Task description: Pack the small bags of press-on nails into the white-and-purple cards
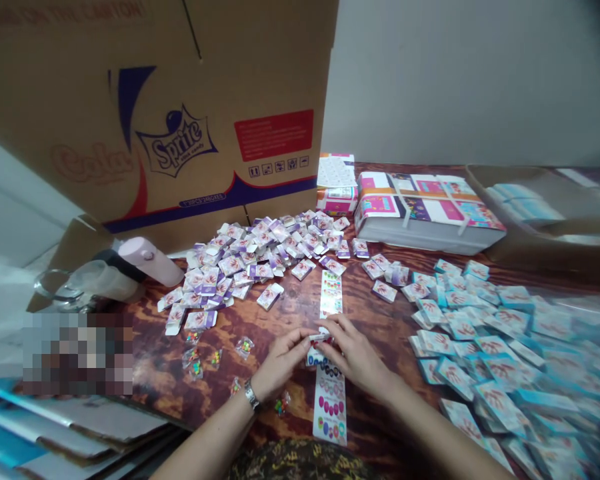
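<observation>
My left hand (286,355) and my right hand (351,348) meet over the middle of the table, fingers closed on a small white box (320,337); the fingers cover much of it. Beneath them runs a long strip of colourful printed stickers (331,407), its far part showing beyond my fingertips. Small clear packets of coloured candy (245,346) lie near my left hand and forearm. A pile of little purple-and-white boxes (260,250) spreads out beyond both hands. To the right of my right arm lies a heap of light-blue-and-white boxes (480,340), partly blurred.
A large cardboard carton (205,87) stands at the back left. Strapped stacks of printed sheets (425,207) sit at the back, beside an open cardboard box (545,247). A pink bottle (150,261) and clear cups (93,283) stand at left, above blue-and-white flat cardboard (65,427).
</observation>
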`<control>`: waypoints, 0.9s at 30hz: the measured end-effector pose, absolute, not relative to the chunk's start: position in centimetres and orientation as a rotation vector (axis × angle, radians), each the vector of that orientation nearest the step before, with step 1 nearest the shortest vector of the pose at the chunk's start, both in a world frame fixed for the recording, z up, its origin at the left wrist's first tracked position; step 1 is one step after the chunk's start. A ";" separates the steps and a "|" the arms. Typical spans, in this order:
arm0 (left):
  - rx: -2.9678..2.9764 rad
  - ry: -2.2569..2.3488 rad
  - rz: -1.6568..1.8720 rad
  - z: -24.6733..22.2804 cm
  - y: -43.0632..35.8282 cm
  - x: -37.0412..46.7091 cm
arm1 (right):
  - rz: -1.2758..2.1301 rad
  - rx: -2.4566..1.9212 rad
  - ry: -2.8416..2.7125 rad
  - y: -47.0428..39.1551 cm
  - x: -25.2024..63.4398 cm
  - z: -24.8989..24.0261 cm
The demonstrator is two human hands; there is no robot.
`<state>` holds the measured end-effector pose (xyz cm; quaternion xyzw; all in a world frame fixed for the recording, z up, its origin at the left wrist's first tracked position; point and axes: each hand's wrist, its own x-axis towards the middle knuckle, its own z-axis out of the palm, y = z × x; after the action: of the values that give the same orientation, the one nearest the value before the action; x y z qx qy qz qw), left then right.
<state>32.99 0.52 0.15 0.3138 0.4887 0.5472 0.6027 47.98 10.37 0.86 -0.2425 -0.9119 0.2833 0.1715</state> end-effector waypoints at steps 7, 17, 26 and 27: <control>0.424 1.250 1.467 -1.6 0.6 33.3 | 0.148 -0.303 -2.672 9.2 48.1 -1.1; 0.326 1.397 1.396 -1.5 -3.3 29.7 | 0.438 -0.184 -2.769 6.0 45.7 -2.9; 0.377 1.568 1.462 -2.7 -5.3 27.6 | 0.312 0.408 -2.813 3.8 45.8 -5.9; 0.387 1.564 1.454 -2.8 -5.3 27.6 | 0.307 0.412 -2.829 3.6 45.8 -6.1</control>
<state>27.56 -5.26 -2.84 0.1577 0.6373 0.5924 0.4670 45.81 3.62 -6.12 0.1421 -0.9752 0.1058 0.1328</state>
